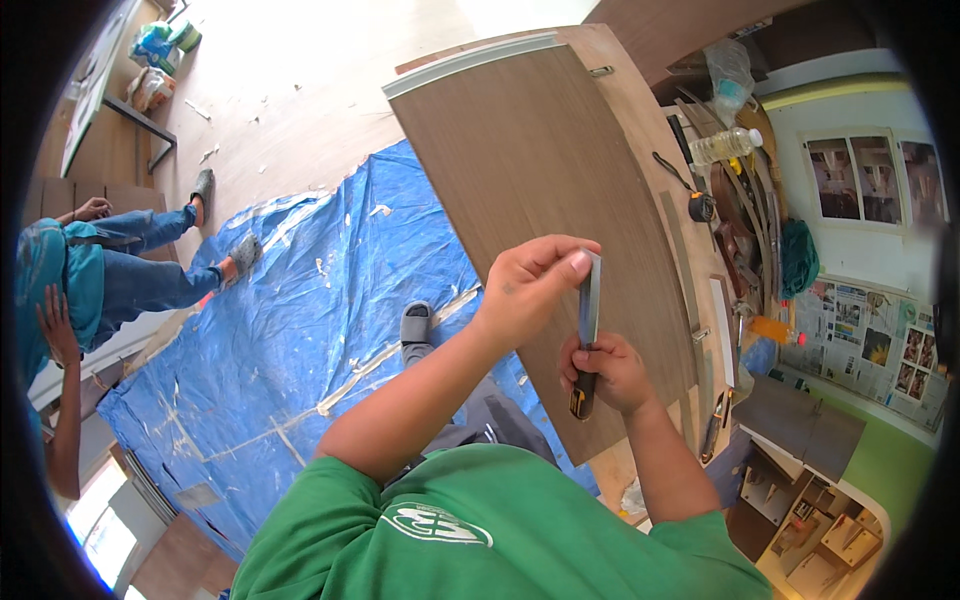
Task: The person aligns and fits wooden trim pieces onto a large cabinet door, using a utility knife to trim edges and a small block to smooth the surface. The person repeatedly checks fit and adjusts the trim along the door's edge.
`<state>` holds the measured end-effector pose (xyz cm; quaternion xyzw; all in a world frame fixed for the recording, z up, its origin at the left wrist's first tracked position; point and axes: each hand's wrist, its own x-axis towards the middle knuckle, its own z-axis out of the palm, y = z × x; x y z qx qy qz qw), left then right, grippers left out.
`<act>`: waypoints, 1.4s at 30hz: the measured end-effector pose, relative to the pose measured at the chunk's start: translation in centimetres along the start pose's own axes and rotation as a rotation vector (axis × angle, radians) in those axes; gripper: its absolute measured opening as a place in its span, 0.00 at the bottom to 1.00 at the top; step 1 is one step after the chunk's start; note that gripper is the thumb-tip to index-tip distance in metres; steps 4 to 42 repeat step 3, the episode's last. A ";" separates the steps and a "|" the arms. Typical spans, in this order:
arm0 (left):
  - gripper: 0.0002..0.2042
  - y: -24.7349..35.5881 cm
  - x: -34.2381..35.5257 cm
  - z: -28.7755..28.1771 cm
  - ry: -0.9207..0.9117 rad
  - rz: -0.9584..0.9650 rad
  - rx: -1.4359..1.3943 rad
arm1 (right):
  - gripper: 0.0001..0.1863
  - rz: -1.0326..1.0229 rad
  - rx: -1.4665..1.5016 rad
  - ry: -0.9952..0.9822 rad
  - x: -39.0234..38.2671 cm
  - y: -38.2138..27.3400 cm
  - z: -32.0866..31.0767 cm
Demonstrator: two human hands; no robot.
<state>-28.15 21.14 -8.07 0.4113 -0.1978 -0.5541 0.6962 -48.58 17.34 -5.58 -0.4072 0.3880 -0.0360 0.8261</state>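
Before me a chisel (589, 308) with a flat metal blade and a black and yellow handle is held upright between both hands. My left hand (532, 288) pinches the blade near its tip between thumb and fingers. Lower down, my right hand (613, 372) is closed around the chisel where blade meets handle. Beneath both hands lies a long brown wood-grain board (530, 170), with a pale metal-looking strip (470, 65) along its far edge. The handle's end hangs over the board's near part.
A tape measure (701, 206), a clear bottle (727, 146) and a utility knife (714, 425) lie along the bench's right side. An orange bottle (775, 332) is farther right. Blue tarpaulin (330, 300) covers the floor at left, where another person (130, 265) sits.
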 end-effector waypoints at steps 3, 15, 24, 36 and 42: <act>0.23 0.2 -0.7 2.1 -0.169 0.071 0.264 | 0.19 -0.014 0.132 -0.302 -1.2 1.5 -4.1; 0.23 0.2 -0.7 2.1 -0.169 0.071 0.264 | 0.19 -0.014 0.132 -0.302 -1.2 1.5 -4.1; 0.23 0.2 -0.7 2.1 -0.169 0.071 0.264 | 0.19 -0.014 0.132 -0.302 -1.2 1.5 -4.1; 0.23 0.2 -0.7 2.1 -0.169 0.071 0.264 | 0.19 -0.014 0.132 -0.302 -1.2 1.5 -4.1; 0.23 0.2 -0.7 2.1 -0.169 0.071 0.264 | 0.19 -0.014 0.132 -0.302 -1.2 1.5 -4.1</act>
